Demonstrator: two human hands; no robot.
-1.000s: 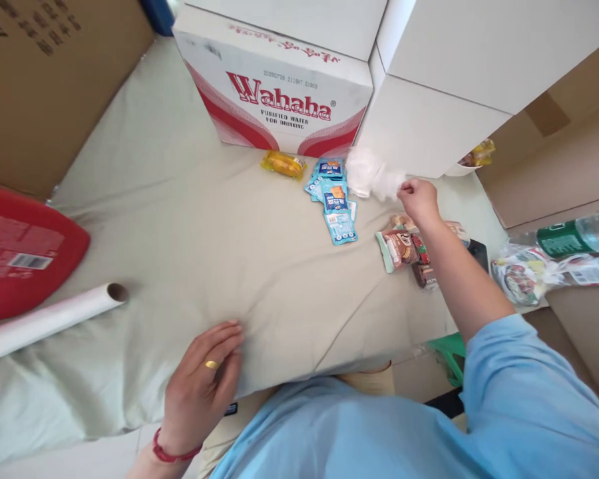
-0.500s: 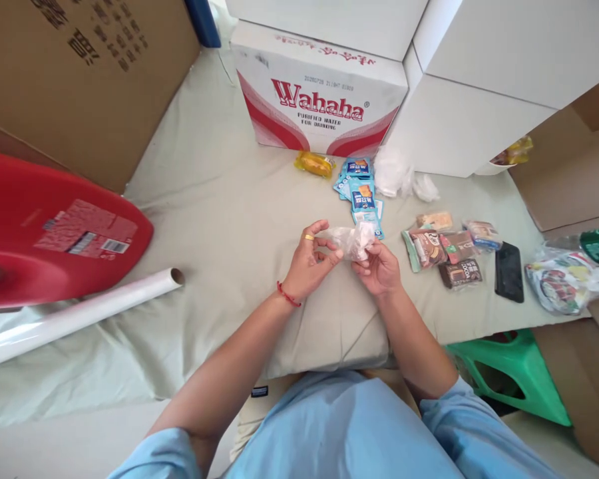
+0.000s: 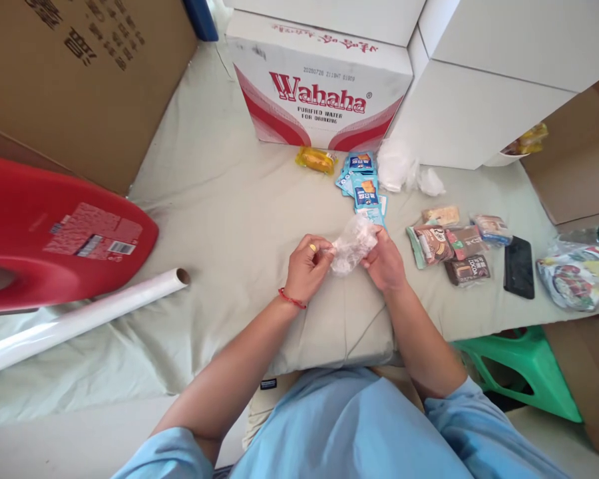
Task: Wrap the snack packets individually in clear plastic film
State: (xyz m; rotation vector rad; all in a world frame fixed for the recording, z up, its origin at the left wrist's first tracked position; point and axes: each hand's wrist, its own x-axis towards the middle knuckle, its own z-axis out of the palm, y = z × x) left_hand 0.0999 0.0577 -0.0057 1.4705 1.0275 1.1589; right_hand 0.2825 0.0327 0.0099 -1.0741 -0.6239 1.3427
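A crumpled, see-through plastic bag (image 3: 353, 246) is stretched between my two hands above the cloth-covered table. My left hand (image 3: 309, 266), with a ring and a red bracelet, pinches the bag's left end. On the other side, my right hand (image 3: 384, 258) grips its right edge, with some fingers hidden behind the plastic. Just beyond the bag lie several overlapping blue snack packets (image 3: 365, 189). A yellow wrapped snack (image 3: 316, 160) rests behind them to the left, and crumpled white plastic bags (image 3: 398, 166) sit to their right.
Several wrapped snacks (image 3: 432, 245) and a black phone (image 3: 519, 267) lie at right, near a filled plastic bag (image 3: 574, 279). A Wahaha carton (image 3: 324, 86) stands at the back. At left are a red container (image 3: 70, 233) and a white roll (image 3: 84, 319). A green stool (image 3: 529, 372) is below.
The plastic bag has been spread wider and hangs fuller between my hands. My left fingers have closed into a tighter pinch. The view has shifted slightly.
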